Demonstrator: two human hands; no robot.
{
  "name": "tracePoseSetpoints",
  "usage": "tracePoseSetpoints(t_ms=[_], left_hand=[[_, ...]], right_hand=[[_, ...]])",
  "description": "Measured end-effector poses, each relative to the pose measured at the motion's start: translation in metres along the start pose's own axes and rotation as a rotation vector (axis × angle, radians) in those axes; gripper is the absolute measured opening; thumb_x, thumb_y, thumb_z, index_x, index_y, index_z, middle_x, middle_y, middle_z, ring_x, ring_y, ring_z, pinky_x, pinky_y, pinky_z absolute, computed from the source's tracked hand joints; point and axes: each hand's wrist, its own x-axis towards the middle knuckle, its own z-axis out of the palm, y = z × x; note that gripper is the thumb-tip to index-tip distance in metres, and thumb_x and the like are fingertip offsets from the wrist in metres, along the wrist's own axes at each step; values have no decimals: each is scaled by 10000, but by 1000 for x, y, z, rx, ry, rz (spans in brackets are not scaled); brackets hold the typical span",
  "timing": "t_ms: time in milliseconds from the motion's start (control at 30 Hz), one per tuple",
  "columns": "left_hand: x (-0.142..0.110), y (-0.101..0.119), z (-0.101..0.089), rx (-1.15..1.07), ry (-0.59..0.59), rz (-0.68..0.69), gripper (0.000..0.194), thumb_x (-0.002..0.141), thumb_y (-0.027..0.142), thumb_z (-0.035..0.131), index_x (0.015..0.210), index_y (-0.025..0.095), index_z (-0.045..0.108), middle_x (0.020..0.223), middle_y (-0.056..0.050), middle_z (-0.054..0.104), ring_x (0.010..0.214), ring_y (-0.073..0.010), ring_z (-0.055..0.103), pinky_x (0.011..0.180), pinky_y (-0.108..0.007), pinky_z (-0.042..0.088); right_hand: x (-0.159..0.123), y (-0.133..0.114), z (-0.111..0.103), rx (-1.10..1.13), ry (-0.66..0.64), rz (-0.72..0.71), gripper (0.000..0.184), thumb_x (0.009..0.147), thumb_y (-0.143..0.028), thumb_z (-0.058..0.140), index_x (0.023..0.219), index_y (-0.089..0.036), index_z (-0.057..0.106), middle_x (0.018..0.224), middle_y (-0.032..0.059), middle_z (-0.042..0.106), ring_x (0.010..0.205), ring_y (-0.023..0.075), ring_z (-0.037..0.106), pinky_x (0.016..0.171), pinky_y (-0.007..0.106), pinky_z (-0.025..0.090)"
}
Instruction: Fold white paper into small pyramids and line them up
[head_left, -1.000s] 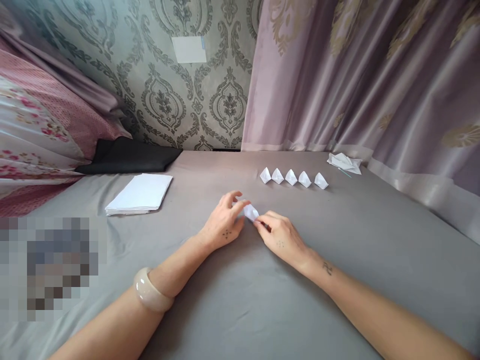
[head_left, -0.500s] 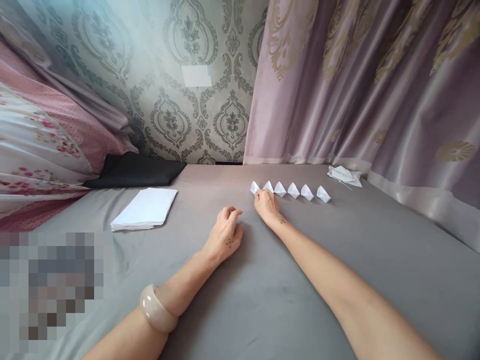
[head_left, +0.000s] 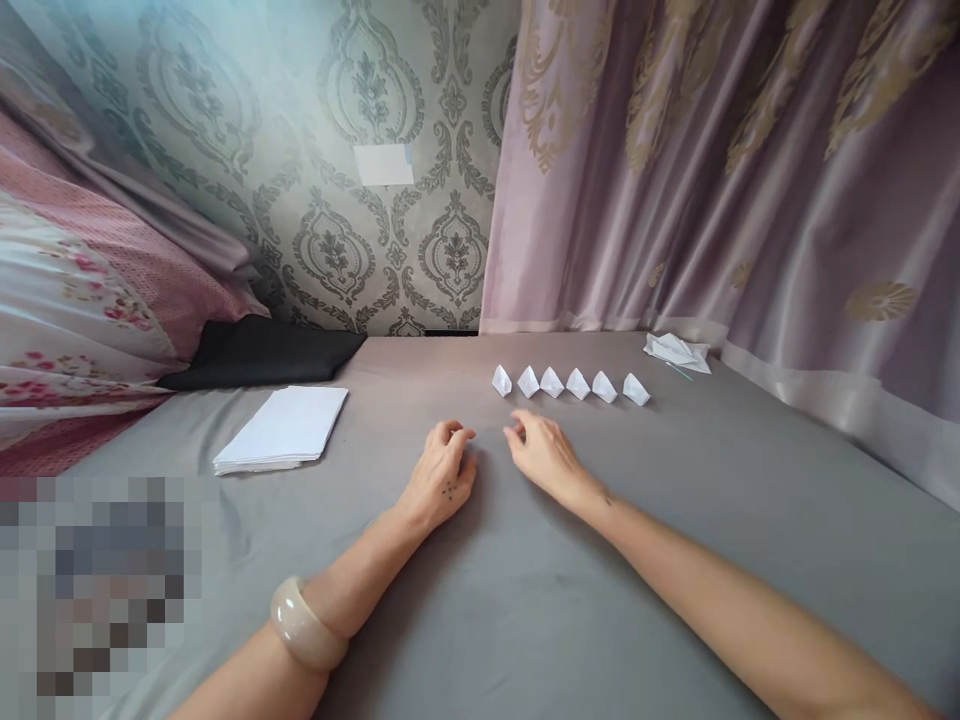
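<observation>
Several small folded white paper pieces stand in a row on the grey sheet; the leftmost folded paper piece point(head_left: 502, 381) is set a little apart from its neighbour, a second folded paper piece point(head_left: 528, 382). My right hand point(head_left: 546, 452) is just in front of the row, not touching it, its fingers loosely bent and apart with nothing in them. To its left my left hand point(head_left: 442, 470) rests on the sheet, fingers relaxed and slightly curled, holding nothing that shows. A pale bangle point(head_left: 306, 625) circles my left forearm.
A stack of white paper point(head_left: 281, 430) lies at the left, with a folded black cloth point(head_left: 262, 352) behind it. Crumpled white paper point(head_left: 677, 352) lies at the back right by the purple curtain point(head_left: 600, 200). A patterned wall point(head_left: 405, 230) closes off the back.
My right hand has let go of the leftmost folded paper piece and drawn back toward me. My left hand has hardly moved; the whole view has shifted slightly.
</observation>
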Motion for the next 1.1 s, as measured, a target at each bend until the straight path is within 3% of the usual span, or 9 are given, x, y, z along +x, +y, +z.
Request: tracePoseSetpoints(t_ms=[133, 233, 367, 533, 633, 733, 833, 1000, 1100], left_hand=[[0, -7, 1, 38, 4, 3, 273, 842, 178, 502, 1111, 199, 541, 1134, -118, 509, 1013, -238, 550, 881, -437, 509], [-1, -10, -2, 134, 6, -56, 231, 836, 188, 507, 1056, 178, 578, 1116, -132, 538, 996, -252, 546, 892, -457, 484], [-1, -9, -10, 229, -39, -166, 190, 869, 208, 461, 981, 164, 609, 1031, -133, 596, 976, -258, 558, 917, -486, 445], [0, -11, -33, 189, -229, -134, 229, 848, 235, 479, 978, 174, 658, 1023, -108, 669, 975, -235, 602, 944, -400, 446], [-1, -16, -53, 137, -336, -173, 282, 813, 286, 494, 992, 191, 691, 1071, -70, 699, 894, -202, 646, 840, -305, 498], [-1, -23, -74, 138, -368, -283, 338, 802, 377, 484, 933, 180, 727, 918, -52, 742, 818, -203, 668, 743, -260, 505], [-4, -35, -96, 214, -274, -453, 366, 779, 375, 489, 915, 145, 739, 835, -70, 744, 814, -228, 675, 720, -259, 487], [-16, -67, -141, 390, -10, -780, 352, 762, 284, 472, 928, 110, 728, 870, -131, 734, 876, -286, 667, 735, -307, 478], [-23, -85, -166, 456, 79, -902, 336, 726, 223, 498, 960, 119, 715, 924, -142, 728, 942, -309, 651, 757, -326, 478]], right_hand=[[-65, 7, -4, 66, -105, -290, 204, 933, -237, 452, 1003, -200, 641, 1016, 67, 642, 881, 171, 619, 794, 278, 459], [-85, 12, -2, 119, -53, -337, 230, 933, -176, 422, 963, -203, 648, 1021, 58, 620, 910, 167, 593, 803, 284, 466], [-83, 15, -1, 176, -63, -338, 208, 915, -158, 451, 954, -191, 652, 1011, 52, 611, 895, 160, 587, 801, 285, 467], [-80, 16, 2, 176, -41, -370, 222, 916, -143, 440, 937, -180, 658, 1014, 57, 609, 927, 160, 576, 808, 276, 452], [-81, 17, 5, 156, -34, -376, 219, 918, -151, 443, 933, -185, 659, 1018, 57, 610, 911, 158, 576, 794, 273, 445], [-81, 18, 7, 143, -38, -369, 210, 917, -162, 454, 929, -190, 662, 1023, 56, 614, 896, 160, 578, 780, 275, 441], [-81, 18, 7, 142, -38, -358, 211, 917, -168, 456, 924, -196, 666, 1028, 55, 618, 908, 165, 579, 767, 274, 437], [-82, 17, 4, 133, -44, -347, 233, 922, -164, 437, 918, -201, 667, 1024, 56, 622, 909, 162, 580, 767, 272, 438], [-83, 16, 1, 130, -53, -345, 242, 922, -161, 430, 927, -200, 668, 1028, 57, 624, 912, 164, 582, 766, 272, 440]])
